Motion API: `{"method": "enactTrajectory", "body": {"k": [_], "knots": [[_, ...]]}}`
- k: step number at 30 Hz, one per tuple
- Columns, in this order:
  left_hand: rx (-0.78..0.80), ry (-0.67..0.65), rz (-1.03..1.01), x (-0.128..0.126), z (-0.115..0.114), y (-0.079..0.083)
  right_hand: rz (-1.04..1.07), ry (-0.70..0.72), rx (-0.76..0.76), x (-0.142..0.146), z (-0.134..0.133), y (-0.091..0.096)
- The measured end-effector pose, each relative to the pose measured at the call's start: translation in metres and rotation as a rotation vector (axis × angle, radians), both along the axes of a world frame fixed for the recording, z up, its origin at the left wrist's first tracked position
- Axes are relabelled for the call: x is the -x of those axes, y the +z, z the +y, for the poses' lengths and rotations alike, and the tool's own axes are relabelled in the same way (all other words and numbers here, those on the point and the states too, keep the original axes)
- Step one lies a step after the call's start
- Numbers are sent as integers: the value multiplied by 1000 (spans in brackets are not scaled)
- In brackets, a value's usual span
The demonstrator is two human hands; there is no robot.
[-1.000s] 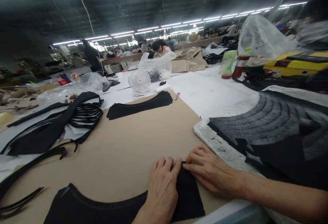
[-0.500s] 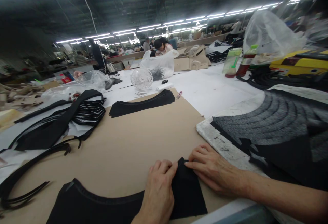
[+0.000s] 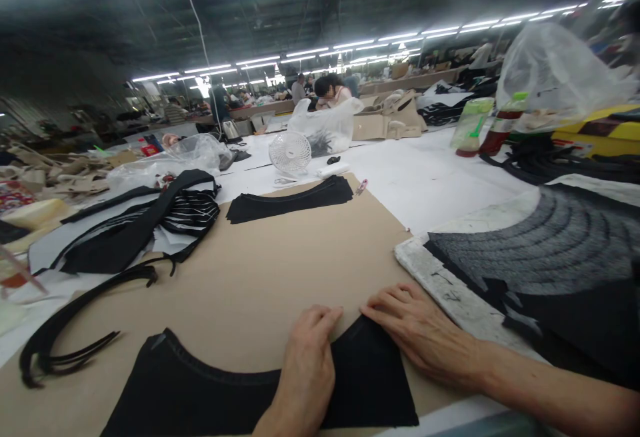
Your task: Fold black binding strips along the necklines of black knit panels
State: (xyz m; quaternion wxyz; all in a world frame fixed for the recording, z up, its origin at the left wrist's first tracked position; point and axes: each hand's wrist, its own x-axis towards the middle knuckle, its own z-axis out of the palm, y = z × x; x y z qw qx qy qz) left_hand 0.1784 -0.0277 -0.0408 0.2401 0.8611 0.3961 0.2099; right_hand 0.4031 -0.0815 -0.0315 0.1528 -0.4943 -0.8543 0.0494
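A black fabric piece [image 3: 220, 400] with a concave upper edge lies on a tan board in front of me. My left hand [image 3: 307, 364] rests across the middle of its curve, fingertips reaching past the edge onto the board, with no fabric visibly gripped. At the piece's upper right corner, my right hand [image 3: 417, 330] has its thumb and fingers closed on the edge; the fingers hide the tip. Further up the board [image 3: 300, 257] sits a small stack of curved black pieces [image 3: 290, 199], with pink-handled thread snips [image 3: 362, 186] beside it.
Black strips [image 3: 80, 304] curl at the left, below layered black pieces [image 3: 125, 237]. To the right, a stained white slab [image 3: 415, 257] carries black and grey pieces [image 3: 530, 244]. A white fan [image 3: 290, 152], bottles [image 3: 505, 120] and plastic bags [image 3: 330, 124] stand further back.
The right corner, raised and folded between both hands before, now lies flat along the curve. My left hand has come slightly away from my right. The view has shifted a little left.
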Motion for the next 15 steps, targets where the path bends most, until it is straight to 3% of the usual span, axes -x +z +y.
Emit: {"method": "enactTrajectory", "body": {"k": [2,5,10,15], "knots": [[72,113,-108,16,1,1,-21,-11,-16,-1,1,-3],[39,78,-86,33,-7,-3,-52,-20,-60,0,4,-5],[-149,-85,97,32,-25,-18,-36,-29,-103,17,2,1],[-437,-67,183,24,-32,-36,-32,74,11,39,-7,-5]]}}
